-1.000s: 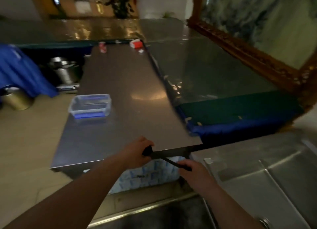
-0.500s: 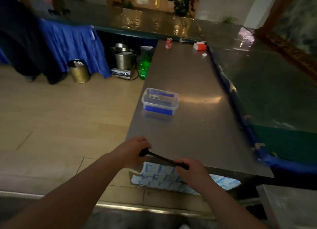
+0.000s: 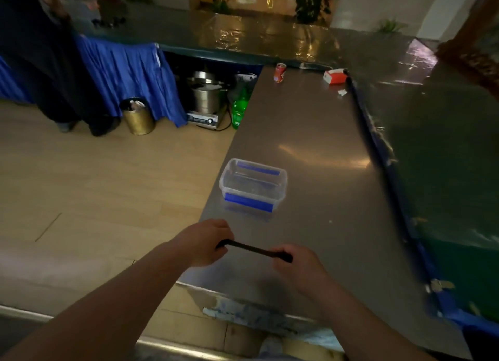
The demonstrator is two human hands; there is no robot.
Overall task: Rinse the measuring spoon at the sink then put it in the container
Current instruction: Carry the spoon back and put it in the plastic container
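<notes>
Head view had swung from the sink to the steel counter (image 3: 310,133); the container (image 3: 253,185) sat ahead. Left hand (image 3: 206,243) and right hand (image 3: 299,266) each pinched an end of the spoon (image 3: 252,250), just short of the container, so placing seemed next.

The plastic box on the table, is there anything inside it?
The clear container on the steel table looks empty; its bottom shows through. The black measuring spoon is outside, held by the left hand and right hand, fingers hiding both ends.
</notes>
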